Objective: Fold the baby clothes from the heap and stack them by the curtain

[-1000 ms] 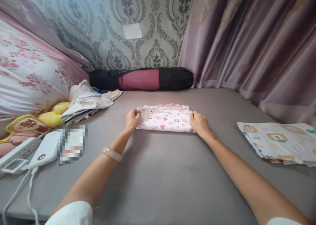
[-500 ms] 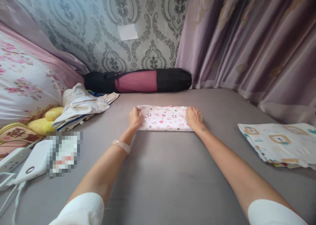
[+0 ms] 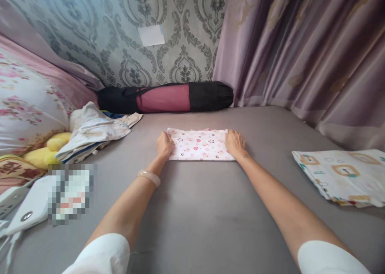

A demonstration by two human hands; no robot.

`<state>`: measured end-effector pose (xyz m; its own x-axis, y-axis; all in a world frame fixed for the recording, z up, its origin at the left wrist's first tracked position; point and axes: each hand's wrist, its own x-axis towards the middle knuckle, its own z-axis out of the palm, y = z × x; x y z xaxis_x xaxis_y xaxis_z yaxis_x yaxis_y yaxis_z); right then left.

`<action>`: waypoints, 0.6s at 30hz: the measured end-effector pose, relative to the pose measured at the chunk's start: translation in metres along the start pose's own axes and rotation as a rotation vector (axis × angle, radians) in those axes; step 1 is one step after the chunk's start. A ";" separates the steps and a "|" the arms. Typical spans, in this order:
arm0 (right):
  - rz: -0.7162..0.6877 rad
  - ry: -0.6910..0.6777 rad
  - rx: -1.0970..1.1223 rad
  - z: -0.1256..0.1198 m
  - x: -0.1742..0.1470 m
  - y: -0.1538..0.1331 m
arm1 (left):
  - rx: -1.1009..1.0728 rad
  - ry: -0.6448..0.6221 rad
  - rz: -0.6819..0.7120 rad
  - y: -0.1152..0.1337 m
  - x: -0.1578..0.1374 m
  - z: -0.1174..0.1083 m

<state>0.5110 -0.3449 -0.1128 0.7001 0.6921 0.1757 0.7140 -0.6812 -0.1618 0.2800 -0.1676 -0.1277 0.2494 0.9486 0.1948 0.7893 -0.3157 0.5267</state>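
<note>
A folded white cloth (image 3: pixel 198 146) with pink hearts and small flowers lies as a flat rectangle on the grey bed sheet (image 3: pixel 195 210). My left hand (image 3: pixel 165 145) is closed on its left end, with a pale bangle (image 3: pixel 149 178) on that wrist. At the opposite end, my right hand (image 3: pixel 236 142) grips the cloth with bent fingers. Both thumbs are mostly hidden. The cloth looks taut between the hands.
Left are a heap of clothes (image 3: pixel 96 131), a yellow plush (image 3: pixel 45 154), a floral pillow (image 3: pixel 27 105), a white power bank (image 3: pixel 34 206) and a power strip (image 3: pixel 12 200). A black-and-red roll bag (image 3: pixel 164 97) lies along the wall. Another folded cloth (image 3: pixel 345 174) is at right.
The camera view has shifted slightly, moving the things on the left further left. Both hands keep their hold at the ends of the cloth, which has hardly changed.
</note>
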 end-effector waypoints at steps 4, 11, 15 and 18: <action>0.047 -0.012 0.023 -0.001 -0.001 0.000 | 0.049 -0.008 0.003 -0.001 -0.002 0.000; 0.068 -0.027 0.065 -0.002 -0.001 0.002 | 0.144 -0.034 0.032 0.000 -0.006 -0.004; 0.075 0.014 0.053 -0.007 -0.004 -0.004 | 0.209 -0.002 0.062 0.002 -0.009 -0.010; -0.062 0.103 0.058 -0.008 -0.010 -0.022 | 0.239 0.046 0.203 0.010 -0.014 -0.008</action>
<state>0.4884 -0.3387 -0.1037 0.6522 0.7022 0.2855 0.7572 -0.6208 -0.2028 0.2797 -0.1847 -0.1184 0.3943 0.8629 0.3163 0.8366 -0.4794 0.2650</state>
